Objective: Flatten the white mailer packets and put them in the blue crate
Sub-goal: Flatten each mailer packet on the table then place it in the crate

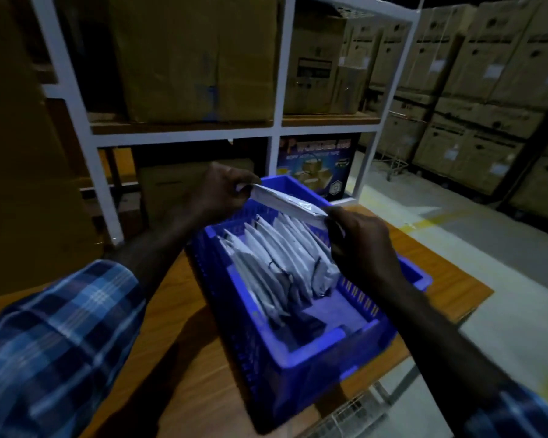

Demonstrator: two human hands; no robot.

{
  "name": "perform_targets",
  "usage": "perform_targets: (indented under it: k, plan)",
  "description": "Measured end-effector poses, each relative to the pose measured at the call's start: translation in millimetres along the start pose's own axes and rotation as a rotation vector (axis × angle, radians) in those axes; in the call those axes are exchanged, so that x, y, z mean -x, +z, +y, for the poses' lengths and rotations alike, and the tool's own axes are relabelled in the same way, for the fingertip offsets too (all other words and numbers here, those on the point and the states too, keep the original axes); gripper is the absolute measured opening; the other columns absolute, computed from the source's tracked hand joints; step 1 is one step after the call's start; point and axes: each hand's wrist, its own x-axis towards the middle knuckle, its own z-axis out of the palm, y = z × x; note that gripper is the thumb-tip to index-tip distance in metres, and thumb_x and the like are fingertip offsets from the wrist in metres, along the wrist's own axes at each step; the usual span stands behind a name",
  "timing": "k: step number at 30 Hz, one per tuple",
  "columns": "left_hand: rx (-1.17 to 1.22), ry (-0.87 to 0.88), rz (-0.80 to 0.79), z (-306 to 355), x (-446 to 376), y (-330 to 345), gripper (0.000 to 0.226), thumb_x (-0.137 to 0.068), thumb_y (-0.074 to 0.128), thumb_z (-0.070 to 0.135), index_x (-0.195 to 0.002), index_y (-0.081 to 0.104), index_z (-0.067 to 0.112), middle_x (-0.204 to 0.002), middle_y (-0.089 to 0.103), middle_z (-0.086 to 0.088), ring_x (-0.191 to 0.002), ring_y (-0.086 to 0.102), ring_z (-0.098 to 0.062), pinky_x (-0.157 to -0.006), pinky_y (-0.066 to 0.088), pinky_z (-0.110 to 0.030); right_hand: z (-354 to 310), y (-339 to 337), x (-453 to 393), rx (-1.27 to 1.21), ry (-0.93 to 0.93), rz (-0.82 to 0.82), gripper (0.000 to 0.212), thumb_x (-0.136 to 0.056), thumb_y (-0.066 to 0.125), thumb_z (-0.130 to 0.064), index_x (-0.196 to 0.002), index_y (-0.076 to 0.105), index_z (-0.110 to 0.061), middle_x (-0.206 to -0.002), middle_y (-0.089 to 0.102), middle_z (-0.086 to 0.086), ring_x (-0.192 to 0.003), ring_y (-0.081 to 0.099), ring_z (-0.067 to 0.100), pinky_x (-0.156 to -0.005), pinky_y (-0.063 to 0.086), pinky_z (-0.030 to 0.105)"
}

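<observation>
One more mailer held taut over a crate that is already well stocked.

The left hand (217, 192) pinches one end of a white mailer packet (287, 202) and the right hand (363, 245) pinches the other, stretching it edge-up just above the far end of the blue crate (317, 352), at about twelve o'clock from the crate's centre. Inside, a row of filed packets (279, 260) stands on edge, leaning, filling the far half; I count roughly eight, though overlaps in the dim light make that uncertain. The near end, toward six o'clock, shows bare floor. So I judge the job well along. No loose packets show on the wooden table (184, 374).
</observation>
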Motion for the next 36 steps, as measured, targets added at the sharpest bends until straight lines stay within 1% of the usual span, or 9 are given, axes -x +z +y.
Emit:
perform_targets:
  k: [4,7,12,18,24,27,31,33,36]
  plan:
    - [-0.003,-0.018,-0.065,1,-31,43,0.022,-0.071,0.068,-0.003,-0.088,0.077,0.007,-0.073,0.073,-0.010,-0.065,0.069,-0.017,-0.058,0.051,-0.027,38,6,4,-0.056,0.052,-0.047,0.025,-0.074,0.058,-0.005,-0.096,0.068,-0.005,-0.068,0.067,0.017,-0.058,0.063,0.039,-0.050,0.046,0.035]
    - [-0.061,0.002,-0.111,1,-50,68,0.023,-0.071,0.066,-0.002,-0.089,0.078,0.006,-0.071,0.072,-0.014,-0.060,0.066,-0.018,-0.062,0.042,-0.021,59,14,5,-0.086,0.104,-0.094,0.032,-0.072,0.057,-0.002,-0.102,0.068,-0.007,-0.070,0.068,0.018,-0.059,0.063,0.038,-0.051,0.046,0.035]
    - [-0.077,-0.016,-0.165,-5,-76,107,0.028,-0.073,0.066,-0.009,-0.093,0.078,0.006,-0.085,0.075,-0.015,-0.073,0.070,-0.026,-0.068,0.040,-0.021,87,31,0,-0.056,0.190,-0.200,0.035,-0.081,0.058,0.000,-0.114,0.063,-0.007,-0.086,0.071,0.021,-0.077,0.064,0.042,-0.062,0.045,0.040]
    - [-0.037,0.027,-0.230,-28,-94,146,0.024,-0.070,0.069,-0.007,-0.087,0.078,0.007,-0.076,0.074,-0.015,-0.065,0.070,-0.028,-0.067,0.050,-0.030,101,48,-4,-0.054,0.276,-0.341,0.045,-0.084,0.058,-0.010,-0.129,0.052,-0.015,-0.098,0.069,0.021,-0.090,0.062,0.042,-0.068,0.044,0.040]
    - [-0.104,0.077,-0.342,-45,-103,176,0.024,-0.071,0.069,-0.001,-0.091,0.079,0.010,-0.082,0.074,-0.016,-0.074,0.071,-0.033,-0.070,0.054,-0.037,110,63,-18,0.022,0.355,-0.461,0.048,-0.087,0.055,-0.012,-0.134,0.047,-0.016,-0.100,0.065,0.026,-0.092,0.062,0.044,-0.071,0.051,0.046]
    - [-0.119,0.057,-0.378,-50,-103,184,0.021,-0.073,0.068,0.000,-0.089,0.078,0.009,-0.084,0.074,-0.015,-0.078,0.071,-0.033,-0.072,0.053,-0.036,118,73,-21,0.080,0.290,-0.467,0.041,-0.087,0.052,-0.013,-0.128,0.049,-0.013,-0.097,0.066,0.023,-0.087,0.061,0.044,-0.064,0.043,0.043]
    - [-0.379,-0.087,-0.477,-47,-103,194,0.030,-0.088,0.063,0.032,-0.110,0.069,0.013,-0.108,0.070,-0.016,-0.103,0.064,-0.035,-0.083,0.049,-0.042,123,81,-21,0.232,0.153,-0.535,0.035,-0.089,0.049,-0.009,-0.124,0.046,-0.012,-0.095,0.066,0.019,-0.082,0.062,0.043,-0.058,0.032,0.038]
    - [-0.593,-0.145,-0.475,-40,-103,198,0.045,-0.088,0.059,0.048,-0.115,0.063,0.012,-0.111,0.068,-0.015,-0.103,0.063,-0.035,-0.078,0.047,-0.040,127,83,-20,0.244,0.142,-0.563,0.031,-0.089,0.050,-0.009,-0.120,0.046,-0.011,-0.094,0.066,0.019,-0.081,0.062,0.044,-0.058,0.031,0.038]
    - [-0.692,-0.205,-0.464,-33,-103,205,0.052,-0.087,0.055,0.060,-0.104,0.066,0.012,-0.104,0.070,-0.015,-0.096,0.066,-0.033,-0.071,0.043,-0.034,131,87,-18,0.228,0.120,-0.617,0.027,-0.085,0.054,-0.009,-0.111,0.047,-0.010,-0.091,0.067,0.021,-0.080,0.063,0.046,-0.058,0.032,0.040]
